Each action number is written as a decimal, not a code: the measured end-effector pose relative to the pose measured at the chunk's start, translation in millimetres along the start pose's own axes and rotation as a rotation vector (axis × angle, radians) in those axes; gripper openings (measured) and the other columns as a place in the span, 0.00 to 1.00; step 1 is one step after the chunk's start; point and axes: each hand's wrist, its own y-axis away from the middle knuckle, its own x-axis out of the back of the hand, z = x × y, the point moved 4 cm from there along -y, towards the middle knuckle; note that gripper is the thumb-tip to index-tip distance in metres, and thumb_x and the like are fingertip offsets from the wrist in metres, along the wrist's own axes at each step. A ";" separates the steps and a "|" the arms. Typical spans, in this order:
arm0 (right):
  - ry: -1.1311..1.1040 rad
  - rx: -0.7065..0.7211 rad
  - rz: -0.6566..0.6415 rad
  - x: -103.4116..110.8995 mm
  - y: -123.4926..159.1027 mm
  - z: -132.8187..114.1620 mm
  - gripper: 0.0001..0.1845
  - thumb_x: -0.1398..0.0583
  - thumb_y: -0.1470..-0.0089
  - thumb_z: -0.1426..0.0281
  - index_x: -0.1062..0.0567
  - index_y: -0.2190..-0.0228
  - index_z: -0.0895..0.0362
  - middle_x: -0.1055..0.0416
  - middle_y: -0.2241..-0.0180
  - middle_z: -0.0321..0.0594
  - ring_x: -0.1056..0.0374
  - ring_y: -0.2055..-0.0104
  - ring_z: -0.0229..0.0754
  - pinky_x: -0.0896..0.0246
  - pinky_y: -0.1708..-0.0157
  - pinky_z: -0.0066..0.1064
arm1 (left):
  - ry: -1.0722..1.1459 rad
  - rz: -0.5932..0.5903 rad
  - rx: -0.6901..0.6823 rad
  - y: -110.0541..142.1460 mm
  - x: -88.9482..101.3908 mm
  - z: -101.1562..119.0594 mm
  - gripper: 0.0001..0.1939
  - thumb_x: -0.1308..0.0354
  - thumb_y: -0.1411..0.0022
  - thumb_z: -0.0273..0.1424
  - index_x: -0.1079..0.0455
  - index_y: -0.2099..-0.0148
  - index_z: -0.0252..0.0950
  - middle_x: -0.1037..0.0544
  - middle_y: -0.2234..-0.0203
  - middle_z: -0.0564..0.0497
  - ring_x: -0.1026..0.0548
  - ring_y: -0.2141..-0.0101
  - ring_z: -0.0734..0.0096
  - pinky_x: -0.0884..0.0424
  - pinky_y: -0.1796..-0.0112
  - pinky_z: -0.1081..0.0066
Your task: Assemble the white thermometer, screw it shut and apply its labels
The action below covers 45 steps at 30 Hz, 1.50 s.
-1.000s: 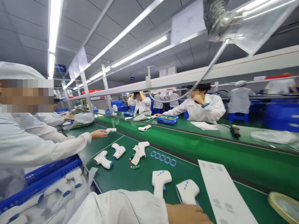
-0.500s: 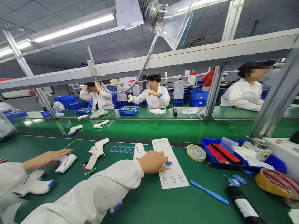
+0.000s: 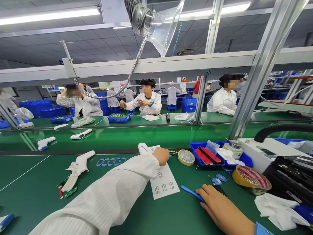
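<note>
My left hand (image 3: 161,156) reaches forward in a white sleeve and is closed on a white thermometer gun (image 3: 143,148), held just above the far end of a white label sheet (image 3: 164,181). My right hand (image 3: 217,205) comes in from the lower right with its fingers stretched out. Its fingertips lie on the near end of a blue plastic pry tool (image 3: 190,192), beside a black pen-like tool (image 3: 221,191).
A yellow tape roll (image 3: 251,179), a small tape ring (image 3: 186,157), a blue parts tray (image 3: 198,149), a white box (image 3: 254,153) and a black device (image 3: 290,176) crowd the right. An open white housing (image 3: 78,166), blue ring strip (image 3: 110,161) and circuit board (image 3: 66,192) lie left. Co-workers sit across the conveyor (image 3: 137,137).
The view has swung right. My left hand has lifted the thermometer gun off the sheet and moved it farther away. My right hand has come into view onto the blue tool.
</note>
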 end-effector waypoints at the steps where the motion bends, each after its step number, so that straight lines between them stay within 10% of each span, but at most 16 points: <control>1: -0.031 -0.030 -0.036 -0.9 -2.0 1.2 0.17 0.53 0.43 0.77 0.28 0.58 0.62 0.30 0.61 0.51 0.31 0.59 0.53 0.31 0.60 0.50 | -0.018 -0.015 0.016 10.6 2.8 -1.9 0.12 0.43 0.38 0.30 0.34 0.54 0.29 0.26 0.63 0.46 0.26 0.65 0.64 0.26 0.64 0.62; 8: -0.193 -0.087 -0.138 0.5 -7.4 2.2 0.09 0.54 0.44 0.78 0.35 0.70 0.58 0.32 0.66 0.48 0.34 0.64 0.50 0.37 0.63 0.44 | -0.033 0.002 -0.213 123.3 -9.5 22.3 0.14 0.48 0.39 0.36 0.38 0.53 0.33 0.28 0.61 0.45 0.26 0.67 0.57 0.28 0.70 0.63; 14: -0.442 -0.107 -0.212 6.0 1.3 -21.7 0.15 0.59 0.40 0.66 0.38 0.57 0.54 0.32 0.66 0.41 0.34 0.65 0.44 0.38 0.62 0.37 | -0.009 0.026 -0.370 185.5 -50.7 30.8 0.11 0.48 0.37 0.34 0.38 0.54 0.35 0.29 0.64 0.46 0.29 0.67 0.59 0.30 0.68 0.65; 19: -0.725 -0.094 -0.237 10.3 0.1 -66.4 0.17 0.56 0.42 0.62 0.33 0.59 0.54 0.32 0.67 0.40 0.35 0.66 0.44 0.40 0.61 0.36 | 0.402 0.006 -0.147 197.5 -52.3 19.2 0.27 0.43 0.39 0.36 0.46 0.41 0.33 0.31 0.55 0.41 0.33 0.57 0.54 0.33 0.55 0.55; 25: -0.758 -0.122 -0.212 -1.6 -15.9 -89.4 0.17 0.53 0.43 0.58 0.32 0.70 0.56 0.35 0.73 0.39 0.39 0.69 0.44 0.46 0.68 0.33 | 0.620 0.020 -0.071 206.8 -53.7 16.9 0.19 0.40 0.40 0.33 0.37 0.48 0.35 0.33 0.56 0.44 0.36 0.56 0.56 0.35 0.53 0.55; 36: -0.904 -0.084 -0.443 -23.1 -34.5 -110.2 0.14 0.51 0.42 0.62 0.32 0.68 0.59 0.40 0.80 0.32 0.45 0.77 0.35 0.48 0.74 0.26 | 0.608 0.114 -0.127 204.8 -59.9 14.6 0.21 0.40 0.40 0.33 0.38 0.47 0.33 0.33 0.56 0.43 0.35 0.56 0.57 0.34 0.54 0.57; 45: -0.583 -0.060 -0.400 -15.8 -55.2 -114.9 0.09 0.46 0.46 0.76 0.29 0.75 0.57 0.31 0.75 0.34 0.39 0.72 0.37 0.51 0.72 0.27 | 0.562 0.103 -0.100 194.2 -66.0 10.4 0.22 0.35 0.45 0.39 0.33 0.52 0.35 0.32 0.62 0.47 0.34 0.60 0.60 0.36 0.62 0.63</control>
